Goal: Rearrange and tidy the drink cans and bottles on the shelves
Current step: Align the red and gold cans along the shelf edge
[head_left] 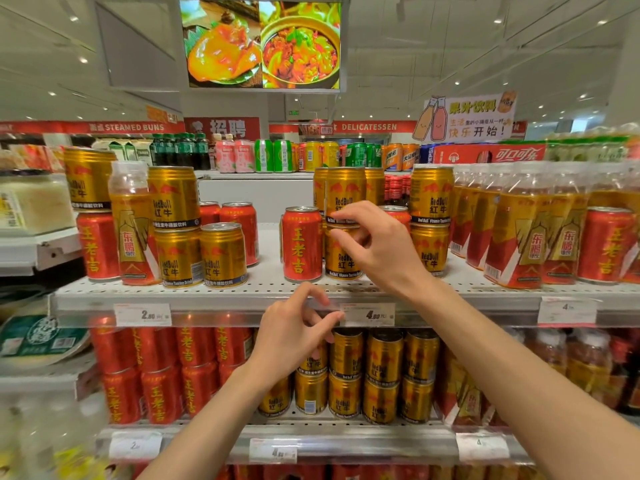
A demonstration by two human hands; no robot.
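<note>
The single head-worn wide-angle camera looked straight ahead at close range onto the top shelf (270, 289) of drinks, with lower shelves below and the ceiling screen (263, 43) overhead, edges bowed.

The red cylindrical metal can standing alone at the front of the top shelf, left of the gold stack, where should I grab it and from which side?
Grip the red cylindrical metal can around its mid-body, coming straight from the front. It stands upright at the shelf edge, with open shelf on its left but gold cans close on its right, so fingers fit best wrapping from front and left.
</note>
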